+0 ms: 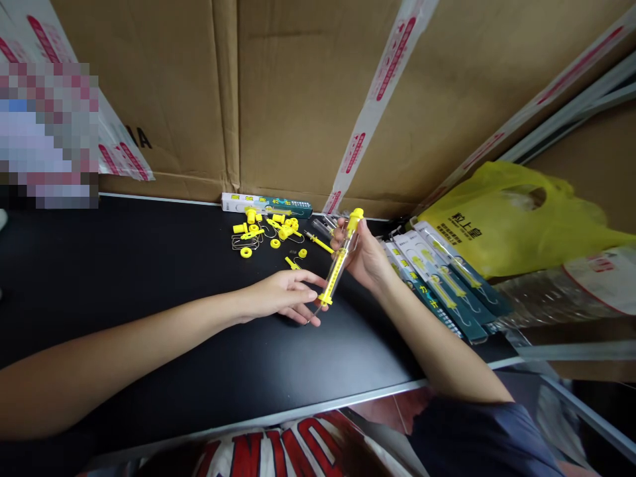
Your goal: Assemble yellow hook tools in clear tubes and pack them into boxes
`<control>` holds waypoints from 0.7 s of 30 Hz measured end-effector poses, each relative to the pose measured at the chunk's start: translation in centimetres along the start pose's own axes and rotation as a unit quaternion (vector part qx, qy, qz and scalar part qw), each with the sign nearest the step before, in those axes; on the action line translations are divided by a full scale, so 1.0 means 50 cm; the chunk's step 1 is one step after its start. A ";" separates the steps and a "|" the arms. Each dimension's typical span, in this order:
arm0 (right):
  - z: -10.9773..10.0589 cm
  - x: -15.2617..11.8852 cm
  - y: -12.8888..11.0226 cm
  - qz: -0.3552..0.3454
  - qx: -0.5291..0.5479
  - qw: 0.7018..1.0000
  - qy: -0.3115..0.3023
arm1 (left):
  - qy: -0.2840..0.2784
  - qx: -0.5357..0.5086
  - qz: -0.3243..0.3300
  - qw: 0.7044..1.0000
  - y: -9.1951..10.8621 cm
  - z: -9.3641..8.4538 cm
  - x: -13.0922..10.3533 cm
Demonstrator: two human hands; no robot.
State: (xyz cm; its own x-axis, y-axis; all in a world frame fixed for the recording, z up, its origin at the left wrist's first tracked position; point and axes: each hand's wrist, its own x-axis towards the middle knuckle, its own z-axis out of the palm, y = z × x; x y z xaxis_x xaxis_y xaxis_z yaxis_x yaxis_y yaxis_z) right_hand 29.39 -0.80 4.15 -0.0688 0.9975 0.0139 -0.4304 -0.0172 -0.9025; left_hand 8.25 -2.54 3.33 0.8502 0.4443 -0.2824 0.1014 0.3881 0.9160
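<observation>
A spring scale (336, 268) with a clear tube, yellow ends and a wire hook is held at a slant over the table. My right hand (365, 255) grips its upper part, just below the yellow cap. At the lower end, my left hand (293, 298) has its fingers around the wire hook. Beyond the hands lie loose yellow caps (288, 229), yellow rings (246, 252) and bent wire hooks (244, 242). A thin yellow rod (320, 244) and some clear tubes (325, 227) lie behind the scale, partly hidden by my right hand.
A spring scale box (265, 204) lies against the cardboard (308, 99) at the back. Several more boxes (442, 278) lie on the right, beside a yellow plastic bag (501, 218) and a clear wrapped bundle (541, 295). The black table (199, 371) has a pale front edge.
</observation>
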 end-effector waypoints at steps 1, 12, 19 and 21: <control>0.001 -0.001 0.001 -0.001 -0.003 1.000 0.000 | -0.006 -0.004 -0.002 1.000 -0.002 0.001 0.000; 0.031 -0.018 0.005 -0.022 0.019 1.000 0.002 | -0.039 -0.006 -0.021 0.999 -0.022 0.016 -0.001; 0.049 -0.030 0.003 -0.004 0.033 0.999 0.005 | -0.058 -0.006 -0.033 0.998 -0.027 0.025 -0.005; 0.050 -0.032 0.002 0.001 0.037 0.999 0.001 | -0.060 -0.007 -0.036 0.998 -0.026 0.027 -0.006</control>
State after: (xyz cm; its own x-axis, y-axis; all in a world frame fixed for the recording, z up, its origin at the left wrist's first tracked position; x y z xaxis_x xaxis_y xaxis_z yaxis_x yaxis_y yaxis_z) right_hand 27.21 -2.58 5.13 -0.0682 0.9976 0.0105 -0.4958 -0.0247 -0.8681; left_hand 8.55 -4.25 2.58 0.8968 0.3158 -0.3100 0.1575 0.4268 0.8905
